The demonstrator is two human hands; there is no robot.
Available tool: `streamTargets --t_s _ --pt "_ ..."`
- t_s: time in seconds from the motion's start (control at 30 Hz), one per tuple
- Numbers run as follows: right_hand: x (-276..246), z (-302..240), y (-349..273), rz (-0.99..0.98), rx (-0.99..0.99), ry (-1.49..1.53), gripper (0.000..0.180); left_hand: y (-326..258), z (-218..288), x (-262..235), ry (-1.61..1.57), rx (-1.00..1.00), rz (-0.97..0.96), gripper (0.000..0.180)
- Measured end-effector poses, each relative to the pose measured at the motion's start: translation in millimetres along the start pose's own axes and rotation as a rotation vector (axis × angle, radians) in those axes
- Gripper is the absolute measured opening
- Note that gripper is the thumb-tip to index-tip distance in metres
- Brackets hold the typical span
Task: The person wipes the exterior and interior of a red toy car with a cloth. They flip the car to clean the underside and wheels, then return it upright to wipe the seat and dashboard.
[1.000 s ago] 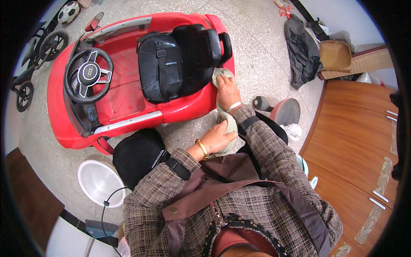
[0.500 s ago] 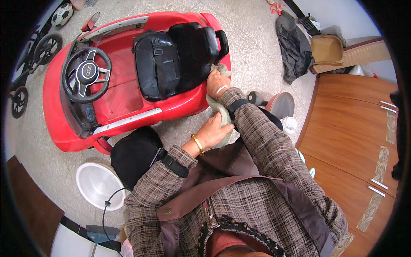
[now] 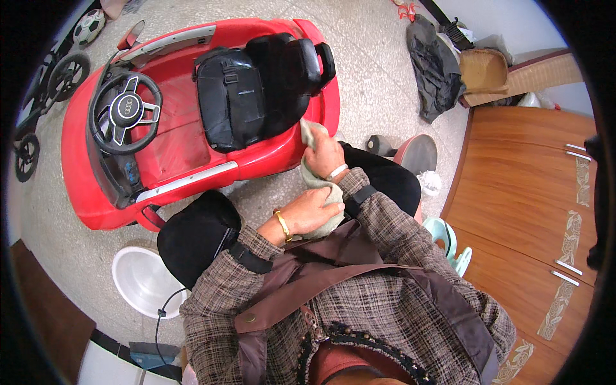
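Note:
A pale green cloth (image 3: 313,176) hangs between my two hands, beside the rear side of a red ride-on toy car (image 3: 269,154). My right hand (image 3: 325,157) is closed around its upper part, close to the car's red body. Lower down, near my lap, my left hand (image 3: 307,213) grips the other part of the cloth, its fingers partly hidden. Inside the car are a black seat (image 3: 234,96) with a harness buckle and a black steering wheel (image 3: 126,112) with silver spokes.
By my left knee stands a white plastic basin (image 3: 138,282). A pan-like grey and pink object (image 3: 418,156) lies right of my right leg, near a pale green stool (image 3: 443,234). Wooden cabinets (image 3: 513,173) line the right. Farther off are a dark crumpled bag (image 3: 433,70) and a football (image 3: 89,27).
My right hand has drawn back from the car's rear toward me, bringing the cloth with it. My left hand has shifted slightly down and left, still gripping the cloth.

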State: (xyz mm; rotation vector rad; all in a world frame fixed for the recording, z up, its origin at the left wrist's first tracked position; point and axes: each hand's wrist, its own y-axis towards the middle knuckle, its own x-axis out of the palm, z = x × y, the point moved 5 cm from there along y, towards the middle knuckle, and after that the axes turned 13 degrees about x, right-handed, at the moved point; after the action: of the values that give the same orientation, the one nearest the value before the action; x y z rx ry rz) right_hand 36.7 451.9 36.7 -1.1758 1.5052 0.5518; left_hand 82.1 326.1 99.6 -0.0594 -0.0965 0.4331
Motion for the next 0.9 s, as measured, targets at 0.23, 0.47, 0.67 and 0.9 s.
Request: streamTargets --t_s 0.23,0.47,0.67,0.9 --pt "-16 4 56 0.224 0.020 0.027 0.055 14 -14 -15 0.048 0.021 0.243 0.044" --pt "23 -7 77 0.038 0.039 -0.266 0.060 15 -30 -14 -0.001 -0.037 0.251 0.047" --pt "28 -7 76 0.016 0.147 -0.293 0.052 14 -52 -10 0.040 -0.047 0.224 0.042" --pt "23 0 33 -0.078 0.113 -0.202 0.046 8 -50 -13 -0.096 -0.066 0.196 0.038"
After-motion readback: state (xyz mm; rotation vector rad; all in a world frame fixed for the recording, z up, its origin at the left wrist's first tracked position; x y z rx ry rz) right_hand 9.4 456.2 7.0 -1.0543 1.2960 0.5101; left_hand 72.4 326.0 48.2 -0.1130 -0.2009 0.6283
